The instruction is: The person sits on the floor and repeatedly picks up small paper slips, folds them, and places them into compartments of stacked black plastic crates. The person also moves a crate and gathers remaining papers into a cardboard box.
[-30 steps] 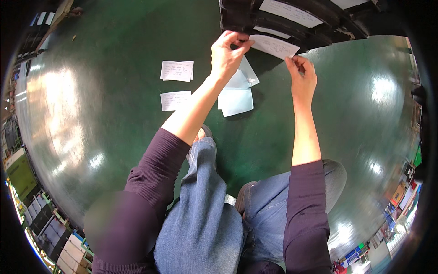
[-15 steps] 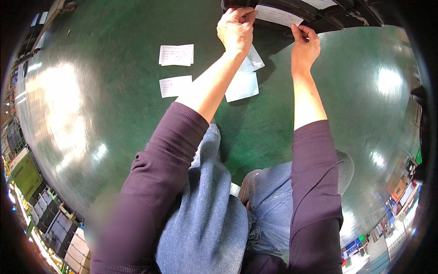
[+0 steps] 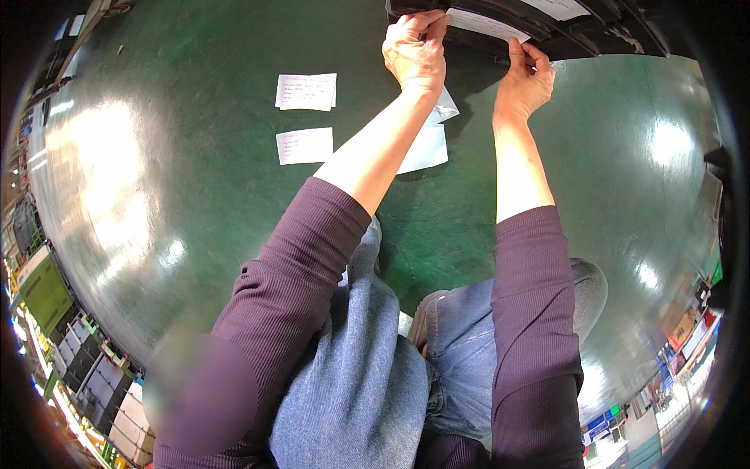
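Observation:
At the top, a white paper slip (image 3: 491, 26) with handwriting-like lines is stretched between my two hands, against the side of a black ribbed plastic crate or pallet (image 3: 574, 41). My left hand (image 3: 416, 59) pinches the slip's left end, fingers closed. The thumb and fingertips of my right hand (image 3: 523, 84) close on its lower right corner. A second white slip (image 3: 558, 8) lies on the black plastic farther right. Below my left wrist, a pale blue-white sheet (image 3: 426, 148) and a clear plastic piece (image 3: 447, 106) rest on the floor, partly hidden by my forearm.
Left of my left forearm, overlapping white slips (image 3: 306, 92) lie on the green floor (image 3: 211, 195), with another slip (image 3: 305, 147) nearer me. My bent knees in jeans (image 3: 351, 352) take up the near middle. Shelving and boxes (image 3: 86, 352) line the far-left rim.
Both hands and the slip have shifted slightly. The slip now looks narrower, its face tilted more along the black plastic's side. My left forearm has swung a little to the right.

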Motion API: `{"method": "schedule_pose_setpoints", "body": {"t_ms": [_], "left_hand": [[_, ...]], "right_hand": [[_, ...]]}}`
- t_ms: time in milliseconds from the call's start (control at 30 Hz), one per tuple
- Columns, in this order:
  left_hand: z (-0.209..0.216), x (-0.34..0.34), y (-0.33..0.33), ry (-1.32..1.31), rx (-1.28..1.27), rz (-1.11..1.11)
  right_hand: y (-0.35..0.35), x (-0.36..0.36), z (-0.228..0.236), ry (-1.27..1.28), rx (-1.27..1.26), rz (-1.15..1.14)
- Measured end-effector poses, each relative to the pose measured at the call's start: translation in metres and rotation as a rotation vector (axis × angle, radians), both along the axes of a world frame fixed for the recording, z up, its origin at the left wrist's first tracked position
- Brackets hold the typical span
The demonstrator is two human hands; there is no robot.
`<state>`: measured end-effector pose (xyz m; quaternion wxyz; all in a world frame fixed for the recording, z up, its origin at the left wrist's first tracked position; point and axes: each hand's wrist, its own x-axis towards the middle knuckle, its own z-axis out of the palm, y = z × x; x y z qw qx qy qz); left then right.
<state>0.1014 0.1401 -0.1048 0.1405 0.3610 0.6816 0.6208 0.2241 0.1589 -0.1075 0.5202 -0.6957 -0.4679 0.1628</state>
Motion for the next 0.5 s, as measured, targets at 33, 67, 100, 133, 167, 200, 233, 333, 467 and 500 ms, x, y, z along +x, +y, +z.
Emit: {"method": "schedule_pose_setpoints", "body": {"t_ms": [33,67,100,133,167,200,233,333,467,500], "left_hand": [[0.001,0.000,0.000,0.012,-0.004,0.003],[0.001,0.001,0.000,0.010,-0.002,0.009],[0.002,0.002,-0.001,0.008,0.001,0.015],[0.003,0.002,-0.001,0.005,0.004,0.020],[0.004,0.003,-0.001,-0.006,-0.011,0.022],[0.005,0.004,-0.001,-0.018,-0.024,0.024],[0.005,0.004,-0.001,-0.030,-0.037,0.025],[0.006,0.006,0.000,0.045,-0.027,0.056],[0.007,0.008,0.000,0.026,-0.031,0.089],[0.007,0.009,0.000,0.016,-0.047,0.092]], "right_hand": [[0.001,0.000,-0.001,-0.005,0.001,-0.007],[0.001,-0.001,-0.001,-0.007,0.012,-0.013],[0.001,-0.001,-0.002,-0.008,0.023,-0.019],[0.001,-0.002,-0.003,-0.020,0.024,-0.031],[0.001,-0.003,-0.003,-0.032,0.037,-0.036],[0.001,-0.004,-0.004,-0.054,0.040,-0.046],[0.001,-0.004,-0.003,-0.077,0.023,-0.068],[0.001,-0.008,-0.002,-0.079,-0.007,-0.092],[0.000,-0.011,-0.001,-0.037,-0.013,-0.111],[0.000,-0.012,-0.001,-0.024,-0.015,-0.116]]}}
